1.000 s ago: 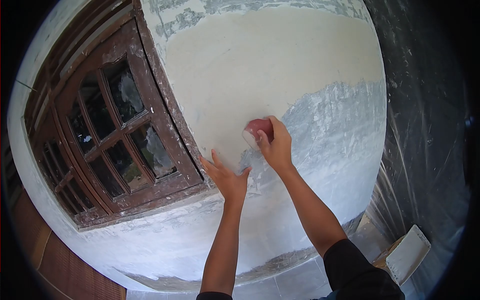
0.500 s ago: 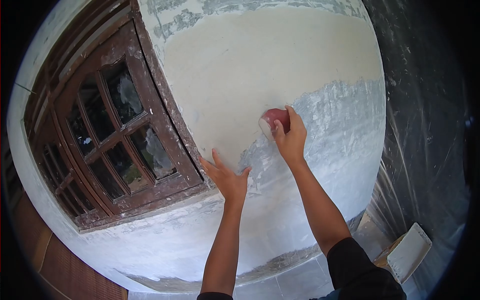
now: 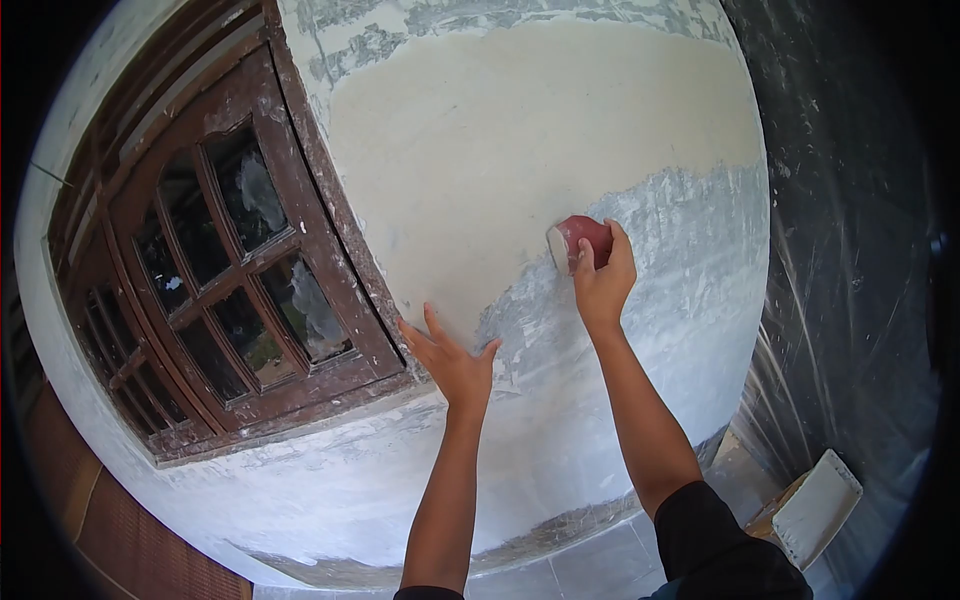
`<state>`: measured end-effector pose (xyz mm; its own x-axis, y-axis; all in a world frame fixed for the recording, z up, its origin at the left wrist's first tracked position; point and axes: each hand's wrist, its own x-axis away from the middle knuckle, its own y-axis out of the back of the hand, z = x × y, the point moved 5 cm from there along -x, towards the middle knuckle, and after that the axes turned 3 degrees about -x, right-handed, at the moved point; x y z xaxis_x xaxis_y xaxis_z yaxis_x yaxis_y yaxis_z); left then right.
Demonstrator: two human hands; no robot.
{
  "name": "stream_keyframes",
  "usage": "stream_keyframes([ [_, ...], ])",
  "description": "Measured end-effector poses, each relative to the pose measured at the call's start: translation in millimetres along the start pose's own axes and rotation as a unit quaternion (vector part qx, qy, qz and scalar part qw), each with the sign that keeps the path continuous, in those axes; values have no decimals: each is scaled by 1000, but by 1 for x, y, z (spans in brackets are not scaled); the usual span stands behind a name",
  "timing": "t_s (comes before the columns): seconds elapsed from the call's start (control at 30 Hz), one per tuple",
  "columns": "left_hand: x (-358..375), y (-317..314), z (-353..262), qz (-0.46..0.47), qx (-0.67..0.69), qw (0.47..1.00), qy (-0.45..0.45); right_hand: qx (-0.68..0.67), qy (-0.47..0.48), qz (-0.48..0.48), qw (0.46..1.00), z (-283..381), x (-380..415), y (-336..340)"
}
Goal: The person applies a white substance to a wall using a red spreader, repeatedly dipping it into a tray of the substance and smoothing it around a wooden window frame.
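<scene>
Fingers and thumb of my right hand (image 3: pixel 605 280) grip a small red block (image 3: pixel 582 241) with a pale, whitish face on its left side. The block lies against the wall (image 3: pixel 520 130), beside the ragged line where a smooth cream coat meets a patchy grey-white surface. Lower and to the left, my left hand (image 3: pixel 455 365) rests on the wall with its fingers spread and nothing in it. Its fingertips are near the lower right corner of the brown wooden window frame (image 3: pixel 365 300).
Dark plastic sheeting (image 3: pixel 830 230) hangs along the right side. At the lower right, a white tray (image 3: pixel 818 508) sits tilted on a box by the tiled floor (image 3: pixel 600 560). Reddish-brown woven material (image 3: pixel 140 540) shows at the lower left.
My right hand has moved a little to the right along the wall with the red block. My left hand has hardly moved.
</scene>
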<state>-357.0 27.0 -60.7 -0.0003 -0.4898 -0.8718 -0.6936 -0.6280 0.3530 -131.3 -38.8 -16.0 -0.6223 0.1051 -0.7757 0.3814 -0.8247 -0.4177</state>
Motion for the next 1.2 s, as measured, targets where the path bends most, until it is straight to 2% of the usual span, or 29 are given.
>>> stream_keyframes([
  [0.07, 0, 0, -1, 8, -1, 1000, 4, -9, 33, 17, 999, 18, 4, -3],
  [0.17, -1, -1, -6, 12, 4, 1000, 9, -100, 60, 137, 984, 55, 38, -41],
  [0.23, -6, -4, -8, -3, -35, 998, 52, -92, 86, 175, 977, 65, 51, -59],
  [0.3, -10, -4, -13, 3, -15, 998, 67, -70, 57, 182, 979, 54, 42, -58],
  [0.37, -10, -5, -13, 10, 5, 996, 83, -48, 38, 70, 996, 20, 18, -36],
  [0.43, -10, -10, -12, 24, -26, 995, 88, 29, 0, -21, 999, 0, -7, 0],
  [0.53, -10, -8, -12, 18, -31, 996, 76, 17, 4, -34, 999, 7, -14, 13],
  [0.57, -8, -9, -11, 19, -31, 996, 79, -26, -3, 17, 1000, 15, -4, 3],
  [0.67, -8, -16, -4, 17, -25, 996, 78, -96, 102, 184, 973, 57, 34, -35],
  [0.7, -9, -14, -5, -18, -30, 998, 45, -113, 94, 239, 960, 62, 45, -46],
  [0.77, -7, -15, -4, -52, -35, 998, 12, -85, 133, 251, 955, 57, 48, -51],
  [0.83, -5, -11, -7, -18, -26, 999, 35, -31, 103, 178, 978, 31, 24, -34],
  [0.9, -5, -11, -6, -23, -25, 999, 31, 23, 55, 22, 998, 2, -3, -2],
  [0.97, -4, -10, -7, -28, -21, 999, 27, 24, -6, -12, 1000, -7, -17, 18],
  [1.0, -4, -9, -8, -27, -18, 999, 27, 24, -5, -10, 1000, -4, -15, 17],
  [1.07, -2, -6, -5, -27, -17, 999, 28, -19, 48, 57, 997, 14, 2, 3],
  [1.13, 1, 1, -1, -28, 60, 997, -24, -57, 49, 138, 988, 36, 30, -16],
  [1.17, 2, 4, 6, -28, 57, 998, -22, -59, 92, 149, 983, 48, 44, -24],
  [1.2, 3, 4, 14, -12, 138, 990, -32, -66, 97, 189, 975, 56, 58, -32],
])
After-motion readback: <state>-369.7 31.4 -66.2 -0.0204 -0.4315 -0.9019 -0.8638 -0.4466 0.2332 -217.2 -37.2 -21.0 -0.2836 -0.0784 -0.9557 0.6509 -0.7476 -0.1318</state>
